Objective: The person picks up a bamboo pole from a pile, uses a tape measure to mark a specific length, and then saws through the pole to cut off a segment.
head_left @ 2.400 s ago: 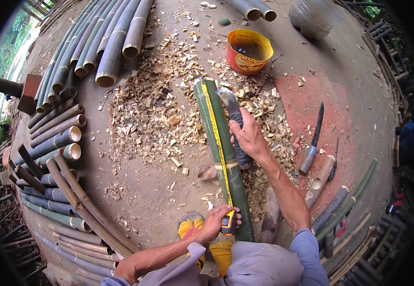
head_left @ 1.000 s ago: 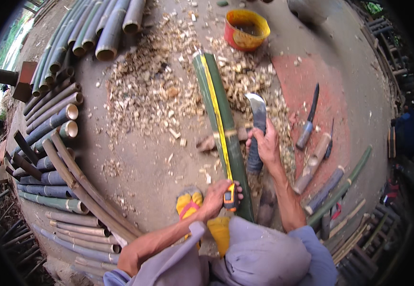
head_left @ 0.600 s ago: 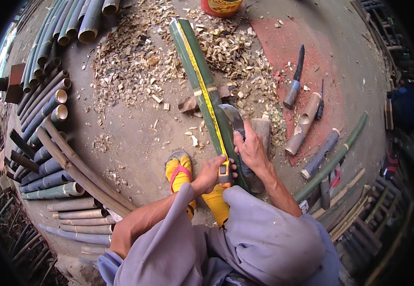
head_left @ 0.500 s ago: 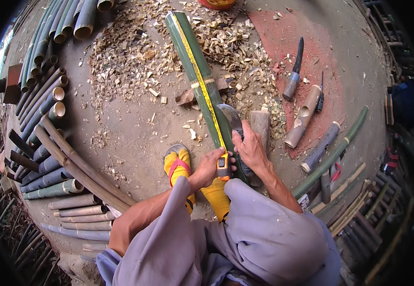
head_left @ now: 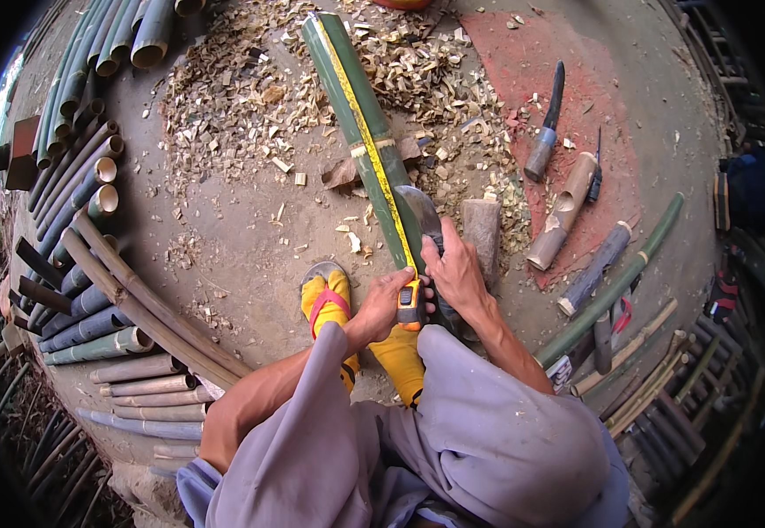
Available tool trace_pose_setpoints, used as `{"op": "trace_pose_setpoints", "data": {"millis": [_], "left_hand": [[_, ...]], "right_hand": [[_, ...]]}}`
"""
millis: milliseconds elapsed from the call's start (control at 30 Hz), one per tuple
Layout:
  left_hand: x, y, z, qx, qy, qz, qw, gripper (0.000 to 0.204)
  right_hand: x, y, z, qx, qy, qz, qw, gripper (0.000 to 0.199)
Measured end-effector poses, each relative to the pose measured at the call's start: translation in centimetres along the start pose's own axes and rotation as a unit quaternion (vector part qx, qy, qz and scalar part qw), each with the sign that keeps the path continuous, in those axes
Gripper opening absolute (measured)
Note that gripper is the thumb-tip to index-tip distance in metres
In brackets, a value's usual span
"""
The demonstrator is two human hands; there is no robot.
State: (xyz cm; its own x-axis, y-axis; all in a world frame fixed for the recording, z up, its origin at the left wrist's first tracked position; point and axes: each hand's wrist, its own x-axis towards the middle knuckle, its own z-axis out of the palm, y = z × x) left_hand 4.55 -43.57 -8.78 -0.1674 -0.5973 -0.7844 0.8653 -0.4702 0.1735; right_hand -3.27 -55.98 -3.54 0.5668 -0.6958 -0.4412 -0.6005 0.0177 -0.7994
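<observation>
A thick green bamboo pole slants away from my knees toward the far side, its pale node ring near the middle. Along its top runs the drawn-out yellow blade of a tape measure, reaching the far end. My left hand is closed around the orange and black case at the near end of the pole. My right hand grips the handle of a knife with a broad curved blade. That blade lies against the right side of the bamboo; part of the handle is hidden by the fingers.
Wood chips cover the ground beyond. Stacked bamboo fills the left. On the right lie a wooden block, a dark curved tool, a notched bamboo piece and a long green bamboo strip.
The knife blade has shifted slightly left and up along the pole with my right hand. The pole and tape appear a little higher and to the left in view.
</observation>
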Motion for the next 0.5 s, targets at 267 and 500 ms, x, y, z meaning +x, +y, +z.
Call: {"op": "trace_pose_setpoints", "data": {"millis": [267,500], "left_hand": [[0.1,0.1,-0.1,-0.006,-0.005,-0.004,1.000,0.033],[0.1,0.0,0.0,-0.002,0.003,-0.002,1.000,0.032]], "right_hand": [[0.4,2.6,1.0,-0.024,0.022,-0.049,0.998,0.019],[0.4,2.5,0.9,-0.028,0.018,-0.037,0.999,0.020]]}}
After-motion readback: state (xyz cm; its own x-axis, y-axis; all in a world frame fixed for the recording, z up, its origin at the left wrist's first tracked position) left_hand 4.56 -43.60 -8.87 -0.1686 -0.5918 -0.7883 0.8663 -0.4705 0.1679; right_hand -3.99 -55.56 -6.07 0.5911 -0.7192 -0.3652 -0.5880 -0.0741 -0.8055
